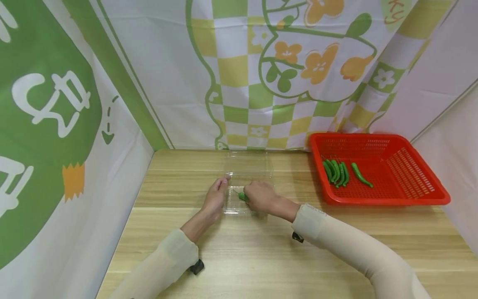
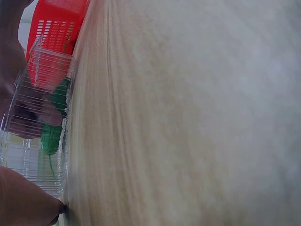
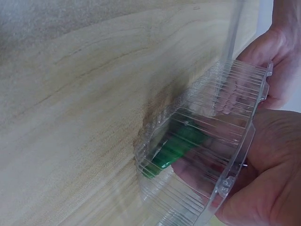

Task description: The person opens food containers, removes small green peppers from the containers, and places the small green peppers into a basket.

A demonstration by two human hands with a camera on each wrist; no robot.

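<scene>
A clear plastic container (image 1: pixel 232 209) sits on the table, its transparent lid (image 1: pixel 246 161) folded back toward the curtain. My left hand (image 1: pixel 215 197) holds the container by its left side, the thumb near the rim. Inside it, my right hand (image 1: pixel 261 196) grips a green chili pepper (image 1: pixel 242 196), whose thin stem points left. Through the ribbed wall in the right wrist view, the chili pepper (image 3: pixel 170 149) shows low in the container under the curled fingers. The left wrist view shows part of the chili pepper (image 2: pixel 50 138) on either side of the right fingers.
A red perforated basket (image 1: pixel 388 202) stands at the back right of the wooden table (image 1: pixel 239 257). Several green chili peppers (image 1: pixel 339 172) lie bunched at its left, with one separate chili pepper (image 1: pixel 361 176) beside them. A patterned curtain (image 1: pixel 239 83) hangs behind the table.
</scene>
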